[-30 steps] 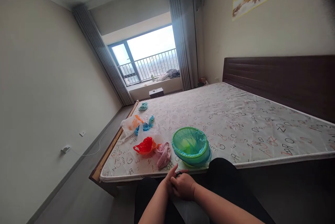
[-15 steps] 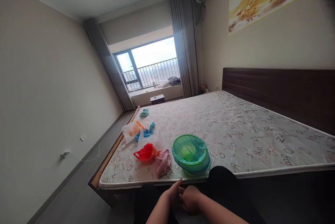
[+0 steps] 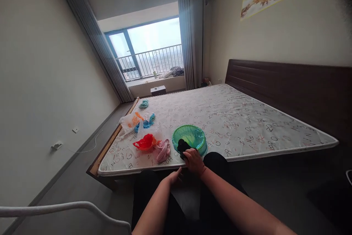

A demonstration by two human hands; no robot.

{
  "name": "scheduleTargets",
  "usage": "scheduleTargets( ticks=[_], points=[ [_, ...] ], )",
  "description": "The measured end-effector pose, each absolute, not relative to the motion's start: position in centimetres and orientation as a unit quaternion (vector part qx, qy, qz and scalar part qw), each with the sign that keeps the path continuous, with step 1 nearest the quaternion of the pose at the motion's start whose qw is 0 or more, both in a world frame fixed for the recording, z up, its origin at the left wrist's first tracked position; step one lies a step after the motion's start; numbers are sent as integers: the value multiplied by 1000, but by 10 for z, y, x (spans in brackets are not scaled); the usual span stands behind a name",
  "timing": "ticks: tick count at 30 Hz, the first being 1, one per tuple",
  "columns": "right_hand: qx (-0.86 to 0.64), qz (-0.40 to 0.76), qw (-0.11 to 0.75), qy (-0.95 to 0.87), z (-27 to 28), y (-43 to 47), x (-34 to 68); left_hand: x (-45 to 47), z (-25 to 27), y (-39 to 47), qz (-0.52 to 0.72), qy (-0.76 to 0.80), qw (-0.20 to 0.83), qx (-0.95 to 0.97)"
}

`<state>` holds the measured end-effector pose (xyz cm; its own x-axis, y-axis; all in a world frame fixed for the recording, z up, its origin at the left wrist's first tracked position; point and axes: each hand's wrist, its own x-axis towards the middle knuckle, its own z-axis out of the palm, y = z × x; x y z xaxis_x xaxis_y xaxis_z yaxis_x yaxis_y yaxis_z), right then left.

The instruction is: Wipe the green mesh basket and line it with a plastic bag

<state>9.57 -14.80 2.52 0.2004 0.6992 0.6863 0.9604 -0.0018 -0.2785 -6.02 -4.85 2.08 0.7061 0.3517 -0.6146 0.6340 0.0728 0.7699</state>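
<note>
Green plastic, round and mesh-walled, shaped the basket (image 3: pixel 202 136) that the head view showed near the front edge of the mattress (image 3: pixel 214 117), its inside lined with thin, wrinkled blue-green film. At its near rim the right hand (image 3: pixel 194 160) grasped a soft, lumpy black bundle (image 3: pixel 182 146), fingers curled around its lower end while the upper part leaned over the basket's opening. The left hand (image 3: pixel 173 178) was loose, thumb extended, low beside the mattress edge and apart from the bundle.

Just left of the basket lay a crumpled pink cloth (image 3: pixel 163 150), matte and folded, touching a glossy, crinkled red plastic bag (image 3: pixel 144 142). Farther back were a filmy white bag (image 3: pixel 129 123) with orange print, a bunched blue bag (image 3: pixel 143 127) and a rounded teal bundle (image 3: pixel 143 103). The mattress cover was pale, quilted and scattered with printed letters; the dark wooden headboard (image 3: pixel 275 88) had a smooth, grooved face.
</note>
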Motion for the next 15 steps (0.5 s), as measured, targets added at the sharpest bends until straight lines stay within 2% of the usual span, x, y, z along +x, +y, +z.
scheduleTargets(
  ticks=[5,11,15],
  points=[
    [-736,-183,424,-496,36,-152,135,-58,-4,-37,-182,427,570,678],
    [-799,-147,354,-463,46,-143,142,-51,-17,-33,-235,426,534,692],
    [-811,-132,422,-383,47,-145,146,-45,-14,-27,-181,364,530,745]
  ],
)
